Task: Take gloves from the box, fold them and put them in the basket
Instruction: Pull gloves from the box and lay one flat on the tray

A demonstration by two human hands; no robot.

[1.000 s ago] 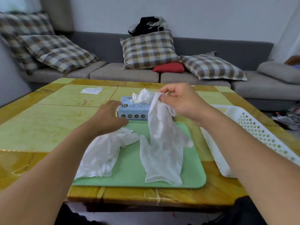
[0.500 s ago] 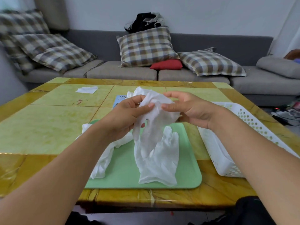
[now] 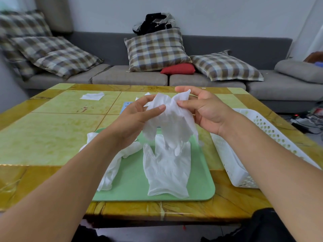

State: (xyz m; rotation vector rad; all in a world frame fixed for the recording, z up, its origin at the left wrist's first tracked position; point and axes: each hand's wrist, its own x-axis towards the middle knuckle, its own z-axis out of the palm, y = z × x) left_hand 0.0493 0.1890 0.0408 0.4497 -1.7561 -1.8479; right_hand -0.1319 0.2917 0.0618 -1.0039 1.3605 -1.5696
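I hold a thin white glove (image 3: 172,123) up over the far edge of the green tray (image 3: 201,186): my left hand (image 3: 134,119) pinches its crumpled cuff between thumb and fingers, and my right hand (image 3: 204,109) pinches the other cuff corner, so its limp fingers dangle down. A second glove (image 3: 166,172) lies flat near the tray's right edge, a third (image 3: 111,165) is draped over its left edge. The blue box (image 3: 126,106) peeks out behind my left hand; its print is unreadable. The white perforated plastic basket (image 3: 232,163) sits by the yellow stone table's (image 3: 52,133) right edge.
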